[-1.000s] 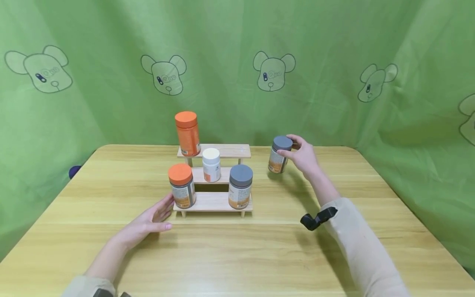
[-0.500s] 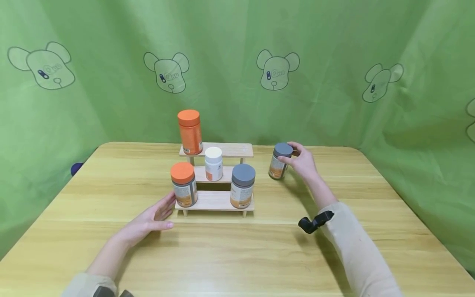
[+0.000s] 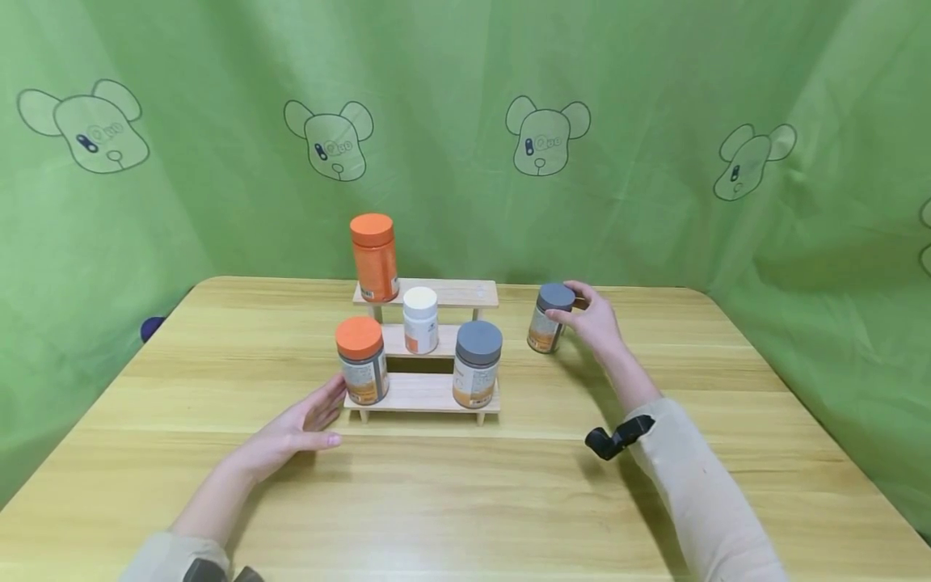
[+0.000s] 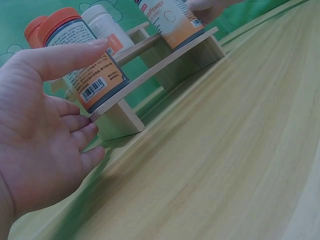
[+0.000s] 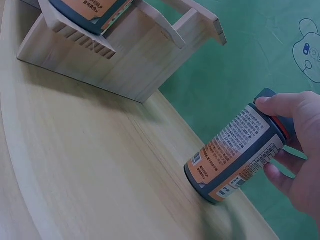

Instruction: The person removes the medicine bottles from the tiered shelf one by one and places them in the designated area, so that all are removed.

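My right hand (image 3: 592, 319) pinches a grey-lidded jar (image 3: 547, 330) near its lid, thumb on the near side. The jar stands upright, right of a three-step wooden display rack (image 3: 422, 394). In the right wrist view the jar's base (image 5: 202, 187) is right at the tabletop. My left hand (image 3: 298, 432) is at the rack's left end, fingers relaxed and holding nothing. Its fingertips (image 4: 90, 157) lie by the bottom step, below an orange-lidded jar (image 4: 97, 82). A second grey-lidded jar (image 3: 476, 368) stands at that step's right end.
A white bottle (image 3: 420, 323) stands on the middle step, and a tall orange jar (image 3: 374, 263) on the top step at left. The rack rests on a wooden table (image 3: 465, 501). A green curtain (image 3: 436, 65) with mouse-head drawings hangs behind the table.
The jar in my right hand has come down and slightly nearer, hardly moving in the last half second. My left hand has stayed beside the rack. The head view has shifted a little.
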### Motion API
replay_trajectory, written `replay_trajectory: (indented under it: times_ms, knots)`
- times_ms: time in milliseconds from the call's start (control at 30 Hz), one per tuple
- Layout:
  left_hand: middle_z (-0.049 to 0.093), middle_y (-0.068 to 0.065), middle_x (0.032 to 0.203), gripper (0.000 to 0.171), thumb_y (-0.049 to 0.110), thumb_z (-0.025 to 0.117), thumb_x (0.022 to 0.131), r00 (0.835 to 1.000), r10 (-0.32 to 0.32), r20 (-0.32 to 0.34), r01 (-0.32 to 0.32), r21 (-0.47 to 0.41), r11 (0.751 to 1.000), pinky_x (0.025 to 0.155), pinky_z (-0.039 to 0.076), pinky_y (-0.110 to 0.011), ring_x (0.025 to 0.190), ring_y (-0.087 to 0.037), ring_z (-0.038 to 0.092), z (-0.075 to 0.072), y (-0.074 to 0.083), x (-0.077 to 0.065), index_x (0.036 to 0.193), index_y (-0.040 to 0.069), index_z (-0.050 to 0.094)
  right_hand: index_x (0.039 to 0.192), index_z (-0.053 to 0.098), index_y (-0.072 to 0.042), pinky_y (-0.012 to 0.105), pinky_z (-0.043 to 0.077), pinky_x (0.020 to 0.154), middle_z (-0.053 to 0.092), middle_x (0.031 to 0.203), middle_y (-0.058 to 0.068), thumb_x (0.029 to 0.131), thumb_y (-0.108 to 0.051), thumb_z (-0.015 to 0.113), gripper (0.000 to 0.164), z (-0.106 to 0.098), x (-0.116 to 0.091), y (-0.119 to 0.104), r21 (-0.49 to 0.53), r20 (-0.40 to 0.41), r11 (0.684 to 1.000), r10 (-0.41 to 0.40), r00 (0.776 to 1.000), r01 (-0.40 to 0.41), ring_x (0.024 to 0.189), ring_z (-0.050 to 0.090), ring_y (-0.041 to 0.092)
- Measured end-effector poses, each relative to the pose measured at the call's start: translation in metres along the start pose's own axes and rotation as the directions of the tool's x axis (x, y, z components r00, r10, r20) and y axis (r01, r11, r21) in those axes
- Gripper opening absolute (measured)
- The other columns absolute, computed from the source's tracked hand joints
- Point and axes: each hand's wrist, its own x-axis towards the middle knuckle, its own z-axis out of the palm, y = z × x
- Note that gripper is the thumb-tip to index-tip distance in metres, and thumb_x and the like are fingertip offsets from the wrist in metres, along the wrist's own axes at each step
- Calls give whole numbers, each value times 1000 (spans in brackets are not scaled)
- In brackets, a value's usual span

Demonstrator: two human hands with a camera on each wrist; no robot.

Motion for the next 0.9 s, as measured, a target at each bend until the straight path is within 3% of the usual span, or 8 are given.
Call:
replay_trajectory:
  times_ms: [300, 767, 900]
  knots:
    - [-8, -25, 150, 90, 8, 60, 85, 1000, -6, -2, 6, 6, 1000, 101, 19, -7, 137, -41, -5, 1, 1, 0, 144, -7, -6, 141, 30, 4, 50, 29, 107, 40, 136, 26, 84, -8, 66, 68, -5, -2, 1, 31, 68, 999, -35, 997, 33, 124, 38, 39]
    - [-8, -25, 150, 89, 8, 60, 86, 1000, 6, 0, -6, 3, 1000, 102, 20, -7, 137, -41, -6, 1, 2, -1, 144, -6, -6, 141, 29, 6, 46, 32, 107, 40, 137, 26, 86, -10, 63, 66, -13, -4, -3, 45, 72, 999, -28, 997, 25, 125, 39, 37]
    - [-8, -24, 151, 89, 9, 60, 86, 1000, -4, -1, 4, 13, 1000, 106, 17, -13, 137, -40, -5, 0, 2, -1, 145, -5, -6, 140, 31, 6, 46, 31, 107, 40, 138, 25, 87, -11, 62, 64, -17, -5, -7, 32, 68, 999, -40, 997, 38, 125, 39, 36]
